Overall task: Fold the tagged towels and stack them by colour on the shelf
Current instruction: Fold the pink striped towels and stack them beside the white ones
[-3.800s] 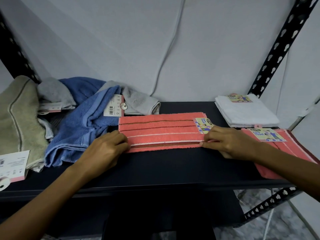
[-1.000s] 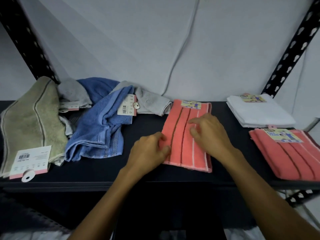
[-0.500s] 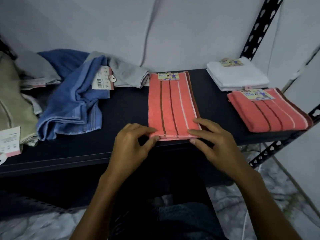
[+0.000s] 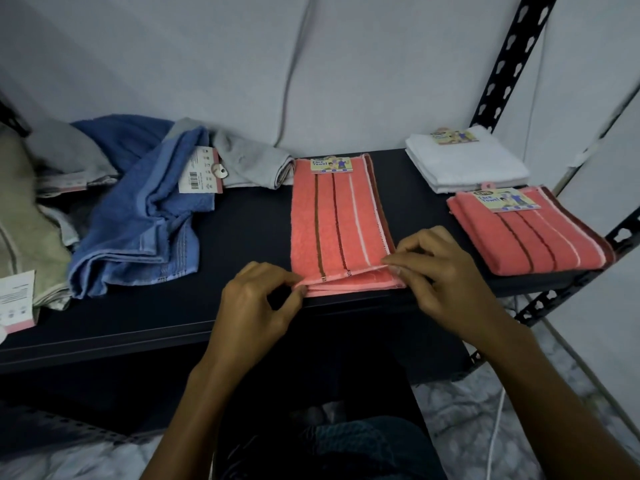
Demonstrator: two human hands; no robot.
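**Black shelf and its load**

The black shelf (image 4: 242, 216) spans the frame. At far left lies an olive towel (image 4: 24, 223), then a crumpled blue towel (image 4: 138, 220) and grey towel (image 4: 252, 161). A striped coral towel (image 4: 332, 223) lies centre; at right, a folded white towel (image 4: 464, 164) and folded coral towel (image 4: 533, 233).

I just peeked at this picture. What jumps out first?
The bright coral striped towel in the middle of the black shelf, with the left hand and right hand pinching its near corners. A matching folded coral towel lies at right, and a crumpled blue towel at left.
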